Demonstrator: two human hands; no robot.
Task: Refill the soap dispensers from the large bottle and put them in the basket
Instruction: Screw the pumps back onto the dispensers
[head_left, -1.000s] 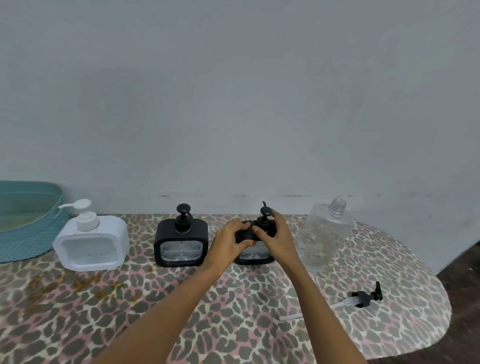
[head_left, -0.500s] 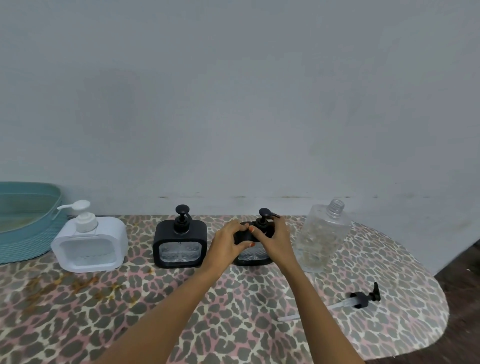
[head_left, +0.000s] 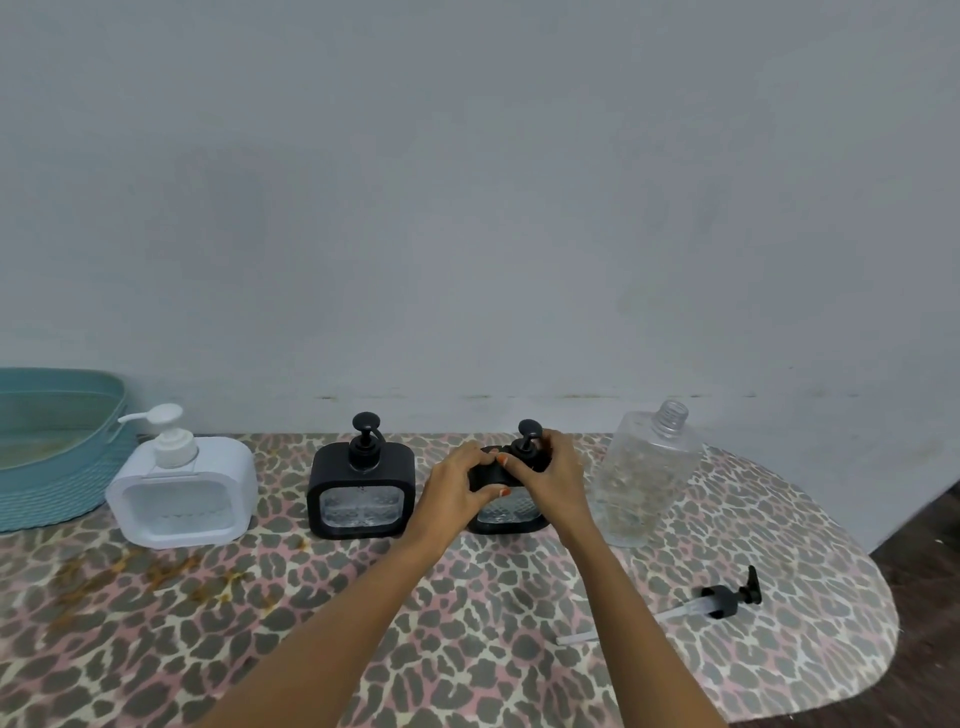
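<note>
A: What lies nearest on the desk (head_left: 363, 649)?

B: A loose pump (head_left: 724, 600), on its side with its tube out. It is nearer than the held dispenser (head_left: 506, 514) and off to its right.

A: And the hands?

B: Both are on that dispenser. The left hand (head_left: 457, 483) grips its top left corner, fingers (head_left: 480, 457) curled over the shoulder, thumb on the front. The right hand (head_left: 550, 478) has its fingers (head_left: 522, 462) curled round the pump collar on top. I judge it a twist at the collar, but which way I can't tell.

A: What could go wrong?

B: The bottle (head_left: 644, 483) stands uncapped just right of the held dispenser, close by the right wrist. A wide turn of that wrist could tip it and spill soap over the desk. A collar set crooked could also bind on its thread. And if the left grip slackens, the body may spin on the desk instead.

A: The others?

B: Just left of the held dispenser stands a second black dispenser (head_left: 362, 488), pump on. Further left is a white dispenser (head_left: 182, 493), pump on. Furthest left is the basket (head_left: 62, 493). All three dispensers are on the desk, none in it.

A: What can't you make out?

B: The hands cover the held dispenser's top and part of its window, so its fill is unreadable. The bottle's level is hard to tell through its clear wall. The basket is cut off at the frame's left edge.
</note>
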